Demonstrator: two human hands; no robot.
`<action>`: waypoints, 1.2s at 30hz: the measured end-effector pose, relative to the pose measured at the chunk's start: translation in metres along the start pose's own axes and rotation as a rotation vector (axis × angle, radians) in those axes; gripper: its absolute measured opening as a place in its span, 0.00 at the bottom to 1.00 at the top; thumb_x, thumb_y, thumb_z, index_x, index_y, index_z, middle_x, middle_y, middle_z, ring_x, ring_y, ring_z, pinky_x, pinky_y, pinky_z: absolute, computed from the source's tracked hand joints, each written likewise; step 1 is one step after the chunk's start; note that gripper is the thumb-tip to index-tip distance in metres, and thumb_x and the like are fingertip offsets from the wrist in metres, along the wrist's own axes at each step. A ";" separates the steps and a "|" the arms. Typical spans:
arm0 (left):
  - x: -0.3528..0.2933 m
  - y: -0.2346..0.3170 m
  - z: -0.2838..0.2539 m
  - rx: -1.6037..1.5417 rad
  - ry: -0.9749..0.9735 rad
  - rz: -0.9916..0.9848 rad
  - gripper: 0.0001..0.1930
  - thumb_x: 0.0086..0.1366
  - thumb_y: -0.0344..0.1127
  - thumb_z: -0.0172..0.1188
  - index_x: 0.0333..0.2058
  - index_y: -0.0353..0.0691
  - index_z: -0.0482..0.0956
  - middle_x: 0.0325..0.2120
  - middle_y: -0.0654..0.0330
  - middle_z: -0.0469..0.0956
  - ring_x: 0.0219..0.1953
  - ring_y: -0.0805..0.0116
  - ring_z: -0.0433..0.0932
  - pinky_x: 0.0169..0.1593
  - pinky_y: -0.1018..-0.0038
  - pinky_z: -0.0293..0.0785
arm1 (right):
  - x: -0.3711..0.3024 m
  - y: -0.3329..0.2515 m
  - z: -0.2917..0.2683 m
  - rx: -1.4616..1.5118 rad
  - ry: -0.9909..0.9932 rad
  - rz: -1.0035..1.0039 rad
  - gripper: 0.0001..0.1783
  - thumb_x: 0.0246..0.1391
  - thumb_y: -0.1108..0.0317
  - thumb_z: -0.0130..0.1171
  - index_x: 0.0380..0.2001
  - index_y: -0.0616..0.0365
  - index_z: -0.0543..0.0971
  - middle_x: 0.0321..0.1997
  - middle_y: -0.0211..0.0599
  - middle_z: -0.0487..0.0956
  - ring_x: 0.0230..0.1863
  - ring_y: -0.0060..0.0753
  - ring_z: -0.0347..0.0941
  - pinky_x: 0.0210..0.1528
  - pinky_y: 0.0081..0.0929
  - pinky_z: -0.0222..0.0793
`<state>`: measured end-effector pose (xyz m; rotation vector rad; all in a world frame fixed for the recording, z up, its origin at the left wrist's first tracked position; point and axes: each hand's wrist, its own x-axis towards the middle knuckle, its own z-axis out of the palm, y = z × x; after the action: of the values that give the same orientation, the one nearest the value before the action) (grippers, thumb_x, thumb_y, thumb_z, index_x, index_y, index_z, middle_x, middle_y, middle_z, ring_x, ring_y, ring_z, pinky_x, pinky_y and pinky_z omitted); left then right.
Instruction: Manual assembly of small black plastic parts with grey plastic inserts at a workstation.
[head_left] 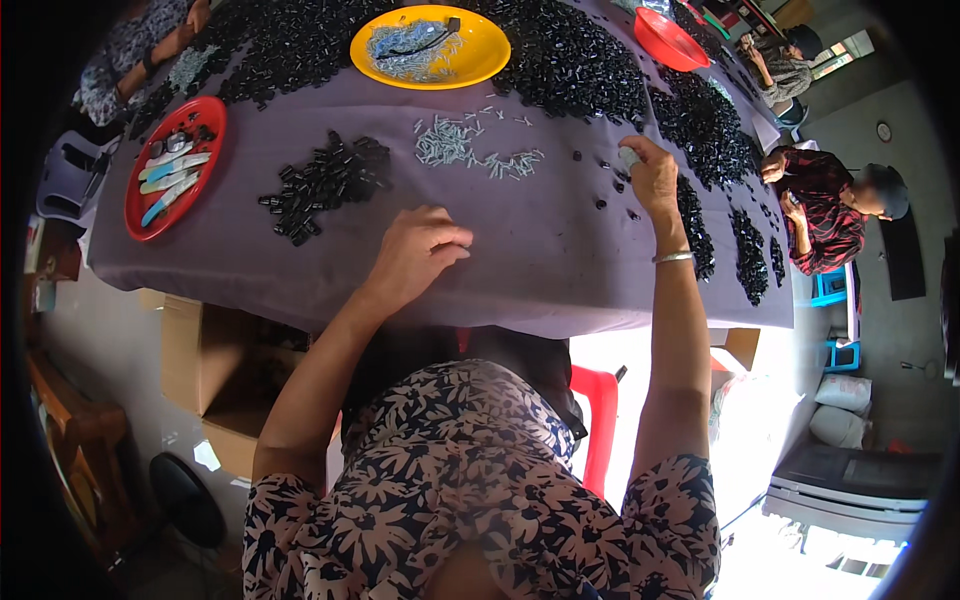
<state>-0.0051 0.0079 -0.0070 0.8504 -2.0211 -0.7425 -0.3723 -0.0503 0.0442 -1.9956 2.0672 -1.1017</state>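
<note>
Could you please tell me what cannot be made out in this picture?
In the head view:
What the left hand holds, if anything: hidden by its curl.
What makes up the pale clump in the right hand: too small, partly covered by its grip.
Far edge of the purple cloth: cut off by the picture's top edge.
Contents of the cardboard box: lost in shadow.

The head-worn fisheye looks down and forward from just above a navy-and-pink floral shirt [470, 470] toward a purple cloth-covered table [550, 275].
</note>
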 end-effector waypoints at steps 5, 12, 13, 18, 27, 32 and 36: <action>0.002 -0.004 -0.003 0.033 -0.021 0.001 0.10 0.48 0.27 0.70 0.31 0.42 0.82 0.26 0.66 0.77 0.32 0.66 0.74 0.43 0.70 0.64 | 0.015 0.015 0.004 -0.160 -0.149 -0.112 0.14 0.48 0.80 0.58 0.38 0.54 0.82 0.33 0.41 0.83 0.34 0.39 0.80 0.39 0.30 0.74; 0.001 -0.002 -0.002 0.059 -0.006 0.086 0.09 0.48 0.29 0.70 0.30 0.41 0.82 0.29 0.65 0.77 0.36 0.63 0.75 0.43 0.68 0.66 | 0.014 0.015 0.020 -0.456 -0.260 -0.471 0.11 0.49 0.77 0.54 0.36 0.54 0.79 0.39 0.43 0.81 0.42 0.48 0.78 0.46 0.40 0.75; -0.001 -0.007 0.000 0.037 -0.023 0.085 0.08 0.49 0.30 0.70 0.30 0.41 0.83 0.30 0.65 0.77 0.37 0.63 0.74 0.43 0.68 0.66 | 0.016 0.007 0.022 -0.615 -0.367 -0.416 0.10 0.50 0.75 0.54 0.37 0.53 0.79 0.40 0.43 0.80 0.43 0.47 0.78 0.46 0.40 0.75; -0.009 -0.005 0.003 0.039 -0.025 0.061 0.08 0.50 0.30 0.70 0.31 0.42 0.83 0.29 0.65 0.76 0.37 0.64 0.74 0.43 0.67 0.66 | 0.014 -0.014 0.039 -0.994 -0.326 -0.451 0.07 0.51 0.71 0.54 0.32 0.56 0.80 0.35 0.45 0.82 0.39 0.46 0.80 0.46 0.38 0.76; -0.003 -0.008 -0.007 0.100 -0.029 0.057 0.07 0.53 0.36 0.67 0.30 0.42 0.82 0.27 0.66 0.75 0.37 0.65 0.73 0.42 0.68 0.64 | -0.030 -0.074 0.039 0.492 -0.252 0.162 0.12 0.50 0.70 0.65 0.39 0.59 0.82 0.35 0.37 0.83 0.37 0.29 0.79 0.40 0.28 0.74; 0.002 -0.007 0.000 0.111 -0.030 0.051 0.06 0.53 0.35 0.67 0.29 0.42 0.82 0.27 0.66 0.74 0.36 0.66 0.73 0.41 0.68 0.64 | -0.085 -0.106 0.055 1.309 -0.472 0.231 0.11 0.55 0.68 0.63 0.41 0.61 0.80 0.39 0.36 0.80 0.39 0.27 0.76 0.42 0.23 0.71; 0.000 -0.009 0.003 0.103 -0.033 0.054 0.07 0.52 0.34 0.68 0.30 0.42 0.82 0.27 0.66 0.75 0.37 0.65 0.73 0.43 0.67 0.66 | -0.101 -0.115 0.066 1.101 -0.431 0.081 0.10 0.56 0.71 0.62 0.41 0.61 0.80 0.40 0.35 0.81 0.41 0.24 0.75 0.42 0.21 0.70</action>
<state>-0.0051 0.0032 -0.0151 0.8433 -2.1182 -0.6307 -0.2255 0.0225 0.0130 -1.3661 0.9364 -1.2320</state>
